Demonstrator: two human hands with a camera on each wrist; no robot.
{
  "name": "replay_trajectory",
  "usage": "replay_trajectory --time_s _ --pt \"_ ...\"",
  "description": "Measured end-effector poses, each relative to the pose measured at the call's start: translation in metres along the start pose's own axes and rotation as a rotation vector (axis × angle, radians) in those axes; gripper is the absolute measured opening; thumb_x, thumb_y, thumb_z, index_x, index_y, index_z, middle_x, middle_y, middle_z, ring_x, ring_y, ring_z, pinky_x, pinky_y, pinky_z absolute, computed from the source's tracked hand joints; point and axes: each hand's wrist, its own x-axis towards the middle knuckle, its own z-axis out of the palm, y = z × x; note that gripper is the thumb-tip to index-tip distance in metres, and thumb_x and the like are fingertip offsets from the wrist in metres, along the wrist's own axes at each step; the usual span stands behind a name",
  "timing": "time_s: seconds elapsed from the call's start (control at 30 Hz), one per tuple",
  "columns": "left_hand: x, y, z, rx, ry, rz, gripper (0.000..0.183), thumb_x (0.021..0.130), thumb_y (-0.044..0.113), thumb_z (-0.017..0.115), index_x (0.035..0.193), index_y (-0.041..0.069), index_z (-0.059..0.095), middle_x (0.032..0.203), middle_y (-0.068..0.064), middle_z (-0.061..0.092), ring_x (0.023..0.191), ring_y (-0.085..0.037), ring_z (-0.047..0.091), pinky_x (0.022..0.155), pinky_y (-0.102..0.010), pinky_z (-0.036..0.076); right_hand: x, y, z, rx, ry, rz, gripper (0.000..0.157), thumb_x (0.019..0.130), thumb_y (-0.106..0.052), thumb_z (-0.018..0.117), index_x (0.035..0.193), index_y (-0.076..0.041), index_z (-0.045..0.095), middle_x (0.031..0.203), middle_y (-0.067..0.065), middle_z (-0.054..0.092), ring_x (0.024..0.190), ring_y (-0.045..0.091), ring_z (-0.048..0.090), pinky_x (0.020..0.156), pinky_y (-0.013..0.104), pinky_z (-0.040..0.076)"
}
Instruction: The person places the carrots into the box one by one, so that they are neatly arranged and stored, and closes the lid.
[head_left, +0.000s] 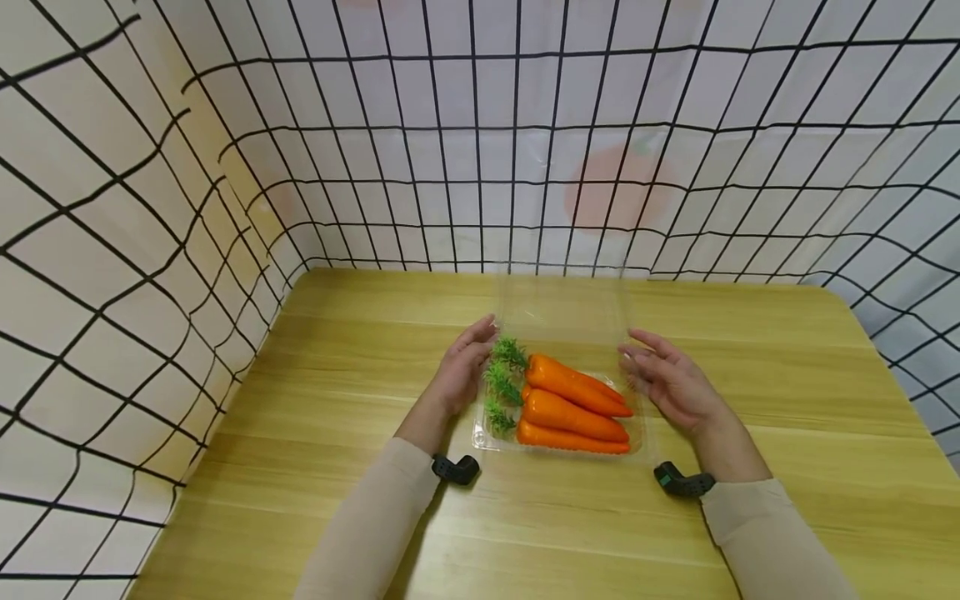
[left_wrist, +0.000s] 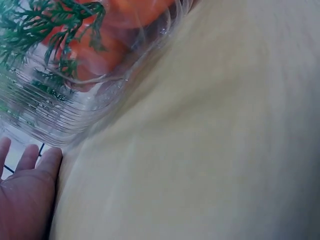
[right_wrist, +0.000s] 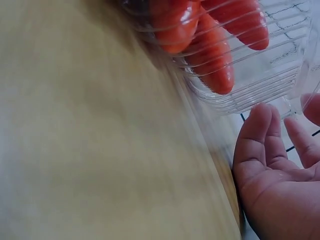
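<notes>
Three orange carrots [head_left: 573,415] with leafy green tops [head_left: 501,385] lie side by side in a clear plastic clamshell box [head_left: 480,439]. Its transparent lid [head_left: 562,308] is raised and leans back behind the carrots. At the box's left side is my left hand [head_left: 459,373], fingers loosely extended along the wall. My right hand [head_left: 675,385] is at the right side, fingers relaxed and bent slightly toward the box. In the right wrist view, the fingertips [right_wrist: 260,115] come right up to the ribbed plastic wall; whether they touch it I cannot tell.
The box rests on a wooden table [head_left: 360,350]. Behind the table and along both sides stands a black wire grid [head_left: 450,225] in front of pale cloth. Dark bands [head_left: 456,469] sit on both wrists.
</notes>
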Motion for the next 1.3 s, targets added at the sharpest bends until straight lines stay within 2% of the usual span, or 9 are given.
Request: replay_trajectory --time_s 0.17,0.33,0.47,0.57,0.67,1.03,1.13,1.23,1.3 --pt "-0.001 0.004 0.002 -0.028 0.025 0.006 0.061 0.099 0.003 0.045 0.158 0.014 0.037 0.163 -0.015 0.039 0.154 -0.03 0.032 0.13 -0.045 0.019 0.003 0.0 0.003 -0.011 0.053 -0.004 0.039 0.107 -0.004 0.045 0.141 -0.019 0.057 0.116 -0.001 0.067 0.096 0.008 0.07 0.083 0.022 0.058" --pt "0.001 0.006 0.003 -0.023 0.053 0.014 0.058 0.101 0.003 0.044 0.158 0.012 0.037 0.16 -0.016 0.043 0.15 -0.029 0.035 0.129 -0.046 0.02 0.006 0.0 0.003 -0.06 0.059 -0.003 0.037 0.109 -0.008 0.043 0.142 -0.022 0.054 0.098 -0.003 0.065 0.079 0.007 0.062 0.069 0.019 0.055" --pt "0.003 0.008 0.005 -0.009 0.074 0.019 0.054 0.104 0.006 0.043 0.158 0.012 0.038 0.158 -0.014 0.046 0.145 -0.026 0.041 0.123 -0.042 0.029 0.008 0.0 0.002 -0.064 0.051 0.002 0.038 0.109 -0.008 0.042 0.143 -0.023 0.051 0.088 -0.003 0.06 0.074 0.007 0.057 0.064 0.019 0.052" --pt "0.004 0.009 0.007 -0.011 0.095 0.021 0.052 0.105 0.007 0.043 0.157 0.012 0.039 0.157 -0.013 0.048 0.134 -0.02 0.05 0.11 -0.028 0.043 0.009 0.0 0.002 -0.051 0.05 -0.002 0.038 0.109 -0.007 0.042 0.143 -0.023 0.05 0.088 -0.002 0.059 0.074 0.008 0.057 0.063 0.019 0.052" --pt "0.004 0.01 0.01 0.006 0.12 0.033 0.05 0.106 0.008 0.044 0.155 0.012 0.041 0.155 -0.014 0.05 0.123 -0.014 0.054 0.094 -0.019 0.048 0.009 0.0 0.003 -0.042 0.051 -0.007 0.037 0.109 -0.008 0.043 0.142 -0.023 0.049 0.09 -0.001 0.059 0.075 0.009 0.057 0.063 0.02 0.053" --pt "0.004 0.011 0.019 0.004 0.239 0.117 0.035 0.102 0.0 0.047 0.133 0.015 0.054 0.145 -0.015 0.058 0.108 -0.008 0.058 0.093 -0.022 0.045 0.008 0.002 0.008 -0.034 0.078 -0.035 0.033 0.108 -0.007 0.044 0.137 -0.023 0.049 0.09 -0.001 0.064 0.075 0.008 0.061 0.062 0.019 0.054" --pt "0.004 0.01 0.02 0.011 0.254 0.136 0.033 0.102 -0.002 0.047 0.129 0.014 0.056 0.141 -0.014 0.06 0.102 -0.008 0.057 0.088 -0.021 0.045 0.008 0.002 0.008 -0.035 0.078 -0.05 0.033 0.108 -0.006 0.044 0.138 -0.021 0.046 0.088 0.0 0.065 0.075 0.009 0.062 0.061 0.019 0.055" --pt "0.003 0.01 0.021 0.004 0.269 0.144 0.029 0.101 -0.003 0.047 0.123 0.015 0.056 0.131 -0.006 0.064 0.095 -0.007 0.055 0.082 -0.019 0.045 0.007 0.003 0.008 -0.037 0.074 -0.055 0.032 0.109 -0.005 0.042 0.137 -0.02 0.047 0.089 0.0 0.066 0.075 0.009 0.063 0.061 0.019 0.056" --pt "0.002 0.01 0.021 -0.003 0.281 0.139 0.028 0.101 -0.003 0.048 0.119 0.017 0.057 0.119 0.001 0.064 0.086 -0.006 0.053 0.071 -0.016 0.043 0.007 0.003 0.008 -0.04 0.073 -0.053 0.031 0.109 -0.005 0.042 0.135 -0.02 0.048 0.09 -0.001 0.066 0.075 0.008 0.064 0.061 0.02 0.057"
